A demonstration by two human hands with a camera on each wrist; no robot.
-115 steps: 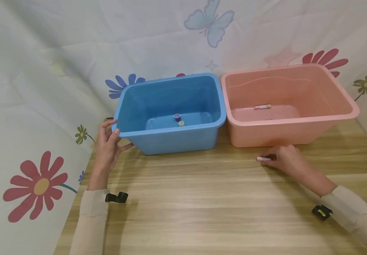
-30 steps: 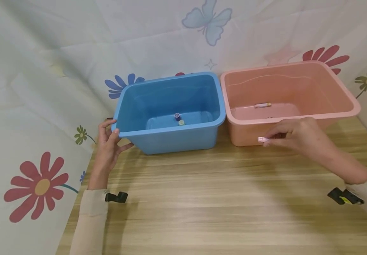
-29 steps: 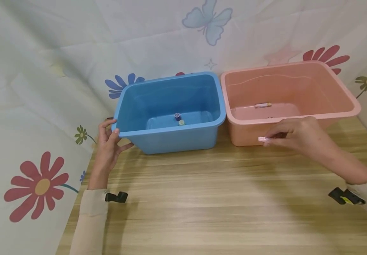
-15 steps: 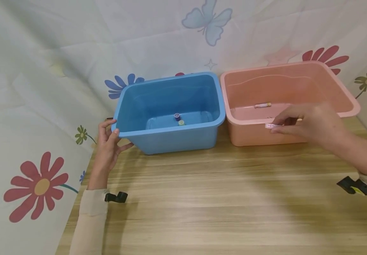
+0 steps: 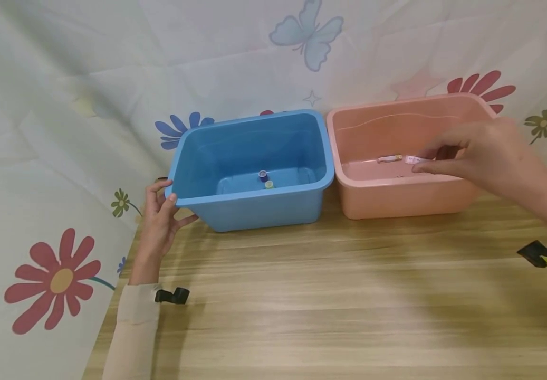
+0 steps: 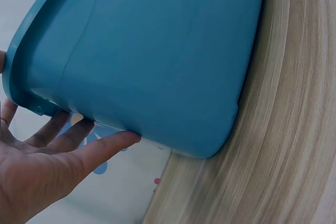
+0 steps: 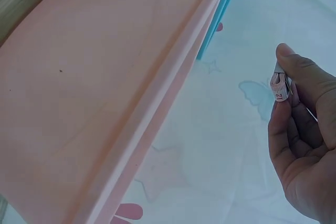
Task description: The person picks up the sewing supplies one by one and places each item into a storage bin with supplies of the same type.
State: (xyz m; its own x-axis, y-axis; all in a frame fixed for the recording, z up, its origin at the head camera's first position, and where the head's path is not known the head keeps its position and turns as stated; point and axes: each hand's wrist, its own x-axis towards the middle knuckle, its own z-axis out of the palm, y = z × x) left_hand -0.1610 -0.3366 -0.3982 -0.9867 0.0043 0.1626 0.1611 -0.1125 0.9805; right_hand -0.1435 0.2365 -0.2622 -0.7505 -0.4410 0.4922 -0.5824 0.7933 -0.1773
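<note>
My left hand (image 5: 159, 224) grips the left front corner of a blue plastic tub (image 5: 259, 211), thumb at the rim; in the left wrist view its fingers (image 6: 110, 145) lie against the outer wall. My right hand (image 5: 496, 158) is above the pink tub (image 5: 396, 203), pinching a small folded tape measure (image 7: 281, 86) between thumb and fingers. Printed marks and a metal end show on the tape in the right wrist view. Inside the pink tub lies a slim pale item (image 5: 389, 158) with a yellowish end. The blue tub holds a purple spool-like piece (image 5: 263, 176) and a pale green one (image 5: 269, 184).
Both tubs stand side by side on a wood-grain table (image 5: 273, 295), close to a white backdrop cloth (image 5: 235, 63) printed with flowers and a butterfly. Black wrist straps (image 5: 172, 295) sit on both sleeves.
My right hand lifted the tape measure from the table in front of the pink tub, then carried it up and over that tub's front rim. The left hand stayed at the blue tub.
</note>
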